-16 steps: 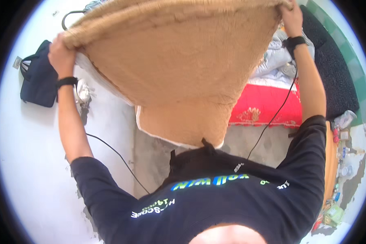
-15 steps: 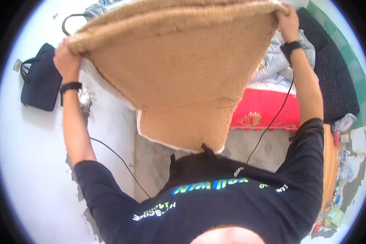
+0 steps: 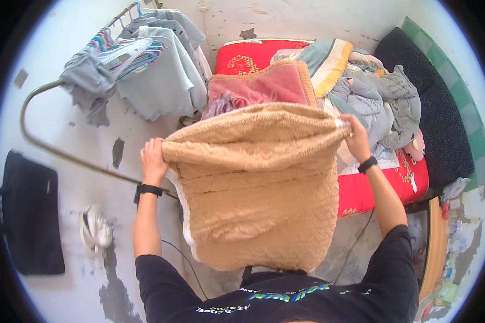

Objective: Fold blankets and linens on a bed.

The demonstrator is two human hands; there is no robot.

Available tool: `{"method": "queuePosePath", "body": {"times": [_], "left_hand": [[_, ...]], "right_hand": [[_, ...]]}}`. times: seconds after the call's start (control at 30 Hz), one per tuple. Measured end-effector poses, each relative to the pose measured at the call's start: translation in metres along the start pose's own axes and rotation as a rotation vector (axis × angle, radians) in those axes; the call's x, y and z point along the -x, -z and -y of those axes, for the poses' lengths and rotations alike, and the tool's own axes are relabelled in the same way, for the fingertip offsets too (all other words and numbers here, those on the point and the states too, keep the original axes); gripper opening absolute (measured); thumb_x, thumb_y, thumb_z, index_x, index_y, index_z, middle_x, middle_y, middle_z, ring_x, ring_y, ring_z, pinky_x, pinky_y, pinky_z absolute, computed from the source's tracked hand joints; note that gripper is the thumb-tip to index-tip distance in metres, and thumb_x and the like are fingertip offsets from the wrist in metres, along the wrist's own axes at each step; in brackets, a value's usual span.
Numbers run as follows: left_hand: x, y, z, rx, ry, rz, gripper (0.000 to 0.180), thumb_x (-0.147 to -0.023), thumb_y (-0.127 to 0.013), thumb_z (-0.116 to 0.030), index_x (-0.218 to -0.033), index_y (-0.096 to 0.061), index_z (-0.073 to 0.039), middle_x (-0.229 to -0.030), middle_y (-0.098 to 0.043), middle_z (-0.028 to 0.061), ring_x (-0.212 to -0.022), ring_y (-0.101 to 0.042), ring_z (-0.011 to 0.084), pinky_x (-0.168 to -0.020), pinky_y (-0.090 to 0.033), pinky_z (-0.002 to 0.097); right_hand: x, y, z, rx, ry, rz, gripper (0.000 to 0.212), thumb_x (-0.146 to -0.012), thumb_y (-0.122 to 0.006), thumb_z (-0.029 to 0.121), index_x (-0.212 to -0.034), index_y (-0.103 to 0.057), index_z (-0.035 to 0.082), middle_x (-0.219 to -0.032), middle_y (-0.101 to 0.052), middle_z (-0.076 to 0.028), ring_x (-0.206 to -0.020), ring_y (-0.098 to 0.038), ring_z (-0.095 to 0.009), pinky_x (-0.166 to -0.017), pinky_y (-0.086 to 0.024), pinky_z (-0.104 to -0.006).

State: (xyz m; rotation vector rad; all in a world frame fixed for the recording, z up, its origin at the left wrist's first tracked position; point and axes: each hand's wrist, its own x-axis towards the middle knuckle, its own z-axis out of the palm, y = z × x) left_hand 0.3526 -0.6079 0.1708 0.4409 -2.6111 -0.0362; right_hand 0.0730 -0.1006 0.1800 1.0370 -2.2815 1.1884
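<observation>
A tan fleece blanket [image 3: 258, 199] with a white edge hangs folded in front of my body. My left hand [image 3: 153, 160] is closed round its upper left corner. Its upper right corner, where a bit of white shows, is gripped by my right hand [image 3: 355, 139]. Between my hands the top edge gapes in loose layers, and the lower end reaches my shirt. Behind the blanket lies a pink blanket [image 3: 264, 86] with a tan border, partly covered by it.
A bed with a red cover [image 3: 355, 195] holds a rumpled grey quilt [image 3: 369, 102]. Clothes hang from a curved metal rack [image 3: 32, 141] at the left. A dark bag [image 3: 33, 212] and white shoes [image 3: 96, 230] are at far left, a wooden tabletop [image 3: 432, 250] at right.
Both hands have come down and closer together, lowering the tan blanket from the top of the view. The clothes rack and more of the bed now show.
</observation>
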Motion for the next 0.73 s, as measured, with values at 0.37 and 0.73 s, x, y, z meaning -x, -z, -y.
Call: {"method": "queuePosePath", "body": {"times": [0.37, 0.73], "left_hand": [[-0.234, -0.087, 0.045, 0.088, -0.049, -0.42, 0.024, -0.074, -0.06, -0.008, -0.098, -0.056, -0.012, -0.092, -0.054, 0.0054, -0.093, -0.052, 0.0281, -0.077, -0.04, 0.0401], [-0.25, -0.256, 0.048, 0.078, 0.314, -0.062, 0.084, -0.071, -0.071, -0.014, -0.142, -0.027, -0.021, -0.138, -0.034, 0.015, -0.128, -0.037, 0.0303, -0.104, -0.03, 0.0554]], "right_hand": [[-0.151, -0.066, -0.028, -0.045, -0.311, -0.34, 0.027, -0.079, -0.054, -0.005, -0.105, -0.055, 0.003, -0.085, -0.06, -0.004, -0.073, -0.057, -0.012, -0.063, -0.046, -0.0243], [-0.129, -0.096, -0.147, 0.489, -0.626, -0.091, 0.074, -0.08, -0.071, 0.026, -0.138, -0.034, 0.001, -0.135, -0.044, -0.027, -0.127, -0.044, -0.034, -0.103, -0.035, -0.0381]]}}
